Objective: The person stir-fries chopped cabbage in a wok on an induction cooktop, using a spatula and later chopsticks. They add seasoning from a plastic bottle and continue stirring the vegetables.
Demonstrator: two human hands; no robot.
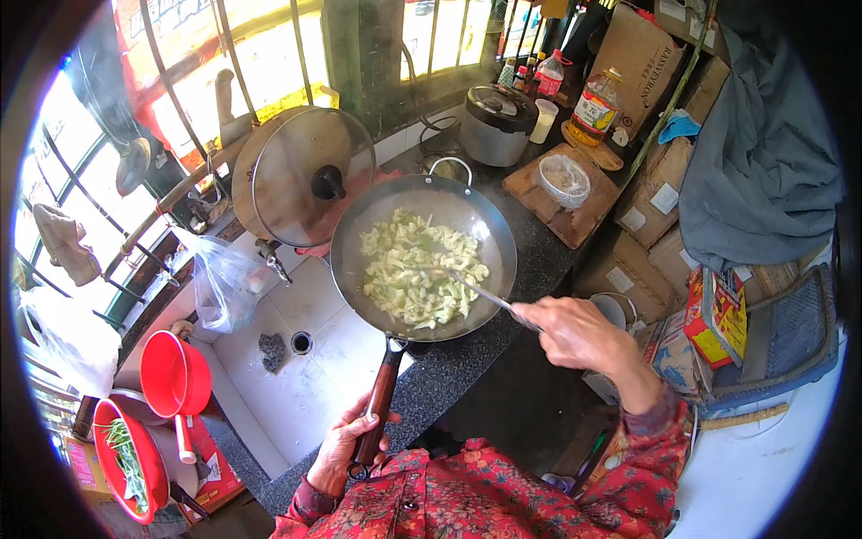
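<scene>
A wide wok (492,234) with a long wooden handle holds pale chopped cauliflower (415,269), spread over its middle. My left hand (343,442) is wrapped round the wok's handle near its end. From the right, my right hand (579,334) grips the handle of a metal spatula (488,295). The spatula's working end reaches into the cauliflower, which partly hides it, so its exact shape does not show. A small loop handle sticks up from the wok's far rim.
Left of the wok, a glass lid (287,193) leans above a white-tiled sink (310,386). Beyond stand a rice cooker (496,121), an oil bottle (595,106) and a cutting board (588,211) bearing a covered bowl (564,180). Red basins (133,463) sit lower left; cardboard boxes (664,189) line the right.
</scene>
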